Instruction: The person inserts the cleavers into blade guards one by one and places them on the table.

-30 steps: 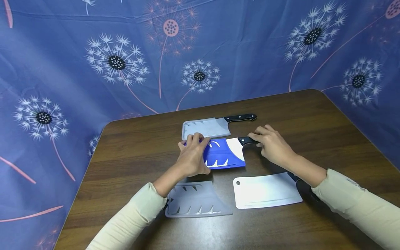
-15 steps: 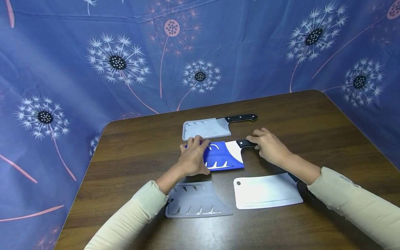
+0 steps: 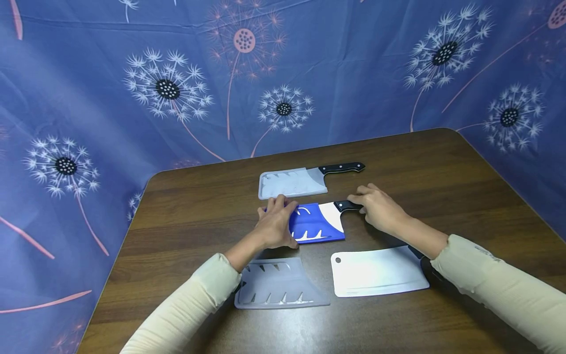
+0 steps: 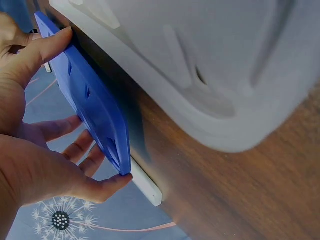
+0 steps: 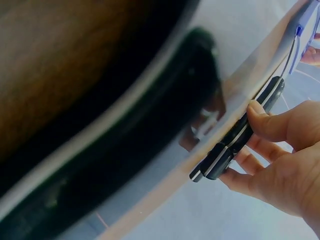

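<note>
Head view: left hand (image 3: pixel 275 224), half curled, grips the blue cover (image 3: pixel 315 223); right hand (image 3: pixel 379 209) pinches the black knife handle (image 3: pixel 347 205) at right.

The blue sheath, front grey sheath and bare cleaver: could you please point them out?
Blue sheath (image 3: pixel 314 222), head view, on its exposed face.
Front grey sheath (image 3: pixel 279 282), head view, on its broad face.
Bare cleaver (image 3: pixel 378 271), head view, on its blade.

My fingers (image 5: pixel 270 125) are bare; my cream sleeves (image 3: pixel 185 307) end in pale greenish cuffs (image 3: pixel 221 276), and my right sleeve (image 3: pixel 508 285) bears a small grey marking (image 3: pixel 488 254).
</note>
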`<state>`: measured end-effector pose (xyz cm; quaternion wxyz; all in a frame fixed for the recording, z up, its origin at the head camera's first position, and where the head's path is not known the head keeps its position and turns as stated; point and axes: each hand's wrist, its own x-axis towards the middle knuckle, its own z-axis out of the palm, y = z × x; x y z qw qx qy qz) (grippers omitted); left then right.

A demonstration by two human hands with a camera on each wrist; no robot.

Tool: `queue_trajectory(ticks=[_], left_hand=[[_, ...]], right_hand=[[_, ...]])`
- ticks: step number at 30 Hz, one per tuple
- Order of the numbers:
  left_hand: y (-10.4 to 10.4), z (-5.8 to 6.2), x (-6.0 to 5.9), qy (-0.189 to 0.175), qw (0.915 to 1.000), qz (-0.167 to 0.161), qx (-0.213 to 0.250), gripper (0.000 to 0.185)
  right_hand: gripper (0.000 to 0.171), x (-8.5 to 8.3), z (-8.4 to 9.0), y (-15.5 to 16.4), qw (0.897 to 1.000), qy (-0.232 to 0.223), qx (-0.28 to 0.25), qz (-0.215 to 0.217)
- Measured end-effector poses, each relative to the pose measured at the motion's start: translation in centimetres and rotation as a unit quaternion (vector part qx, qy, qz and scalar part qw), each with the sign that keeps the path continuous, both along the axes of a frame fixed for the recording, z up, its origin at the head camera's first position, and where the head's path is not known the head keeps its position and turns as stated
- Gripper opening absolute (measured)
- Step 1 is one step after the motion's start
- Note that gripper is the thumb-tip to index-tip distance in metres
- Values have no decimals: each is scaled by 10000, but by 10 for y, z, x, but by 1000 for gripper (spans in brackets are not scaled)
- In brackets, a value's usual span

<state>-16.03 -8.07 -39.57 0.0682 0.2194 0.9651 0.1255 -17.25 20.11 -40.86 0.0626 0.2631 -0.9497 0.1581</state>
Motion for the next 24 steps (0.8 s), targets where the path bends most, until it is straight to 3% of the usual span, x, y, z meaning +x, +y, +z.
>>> queue_trajectory(ticks=[24], left_hand=[[0, 0, -5, -636, 9979, 79, -58, 105]], right_hand=[[47, -2, -6, -3, 9997, -139, 185, 8]])
